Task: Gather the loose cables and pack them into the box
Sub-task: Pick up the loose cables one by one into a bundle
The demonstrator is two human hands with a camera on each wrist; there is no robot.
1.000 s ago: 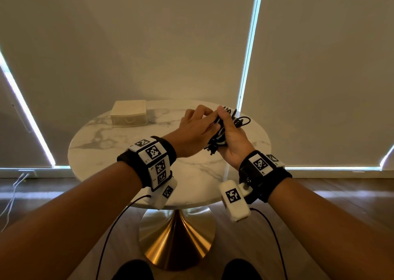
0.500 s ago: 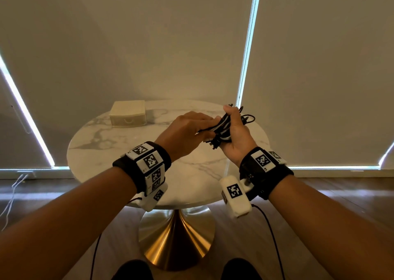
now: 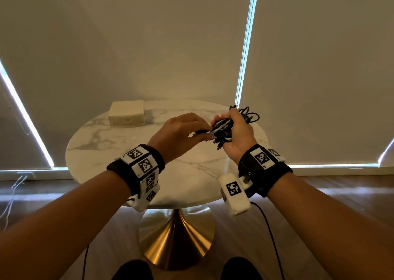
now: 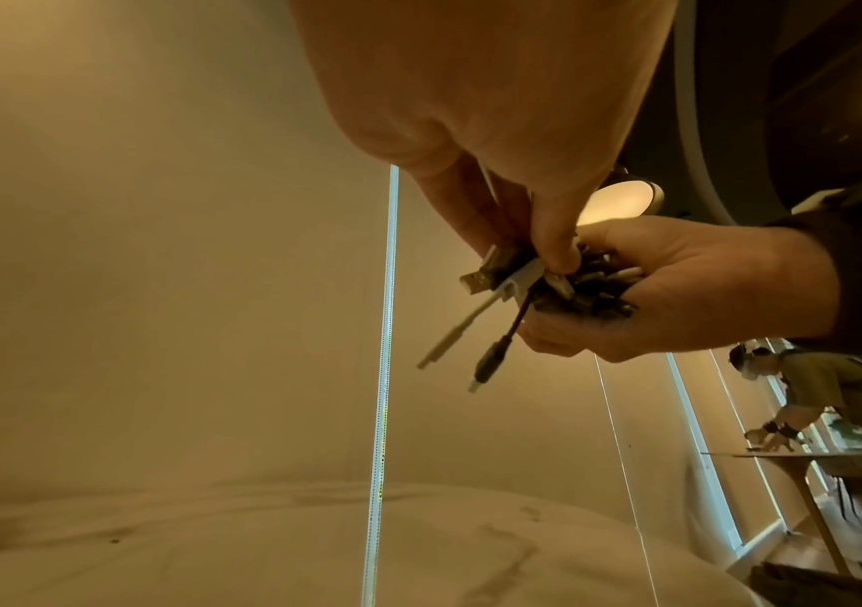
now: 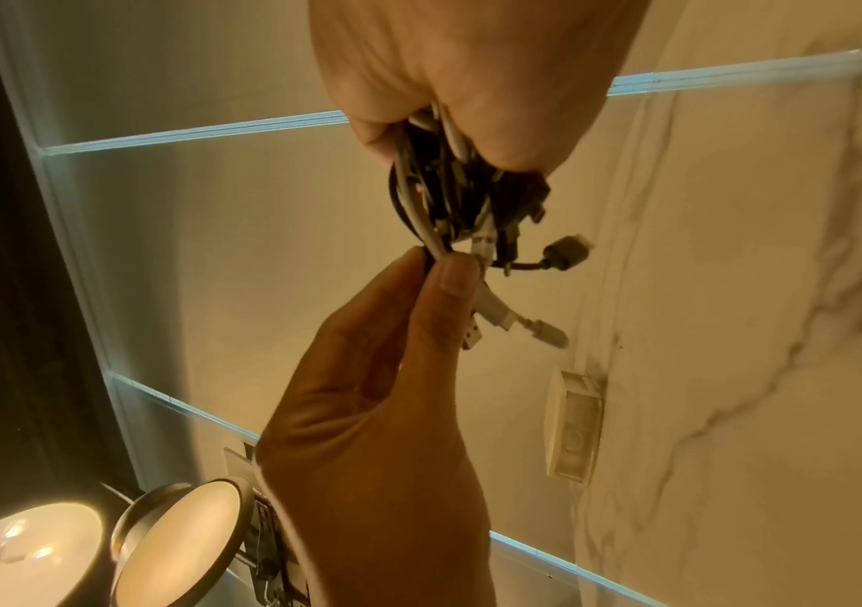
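A bundle of black and white cables [image 3: 226, 128] is held in the air above the round marble table [image 3: 132, 151]. My right hand [image 3: 236, 134] grips the bundle [image 5: 450, 189] in its fist, with loops sticking out beyond the fingers. My left hand [image 3: 181, 130] pinches cable ends [image 4: 512, 279] at the bundle's near side between thumb and fingers; plugs [image 4: 486, 365] dangle loose below. The cream box [image 3: 126, 113], a small closed drawer unit, stands at the table's far left, apart from both hands.
The table has a gold cone base [image 3: 177, 237] on a wooden floor. Blinds cover the windows behind. A white cord [image 3: 12, 192] trails on the floor at left. Another person [image 4: 829, 394] bends over a distant table in the left wrist view.
My left hand has slid back from over the bundle to its near side, now pinching cable ends. The right hand has lifted the bundle slightly up and to the right.
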